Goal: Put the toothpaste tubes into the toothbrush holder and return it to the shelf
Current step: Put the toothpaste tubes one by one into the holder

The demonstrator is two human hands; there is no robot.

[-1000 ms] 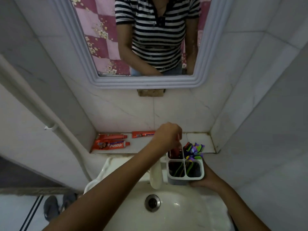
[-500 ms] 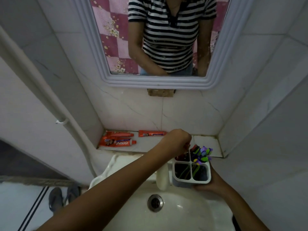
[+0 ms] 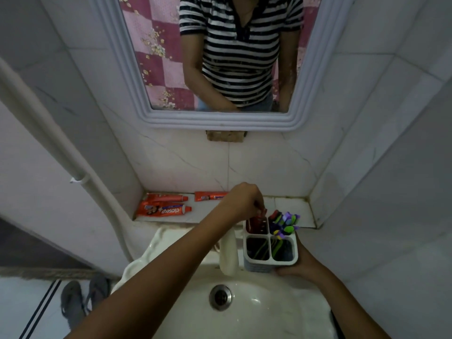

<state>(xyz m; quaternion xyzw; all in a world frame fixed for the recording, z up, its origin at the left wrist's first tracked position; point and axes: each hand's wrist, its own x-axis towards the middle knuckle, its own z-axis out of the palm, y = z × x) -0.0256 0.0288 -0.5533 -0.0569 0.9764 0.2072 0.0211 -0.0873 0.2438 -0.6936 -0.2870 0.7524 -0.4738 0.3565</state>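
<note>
Left hand point(image 3: 242, 199) reaches over the toothbrush holder point(image 3: 270, 243), its fingertips pinched on the end of a red toothpaste tube point(image 3: 256, 221) that stands in the holder's far-left compartment. Right hand point(image 3: 299, 265) cups the holder's near-right corner from underneath and keeps it above the sink point(image 3: 256, 311), just in front of the shelf point(image 3: 291, 209). The holder is white with four compartments; a cluster of toothbrushes point(image 3: 285, 222) with green, purple and red ends sticks out of its far-right one. Left of the holder, three more red toothpaste tubes lie flat on the shelf: two side by side point(image 3: 162, 207) by the left wall and a smaller one point(image 3: 210, 196) against the back wall, partly hidden by the left hand. A white tap point(image 3: 228, 253) stands just left of the holder.
</note>
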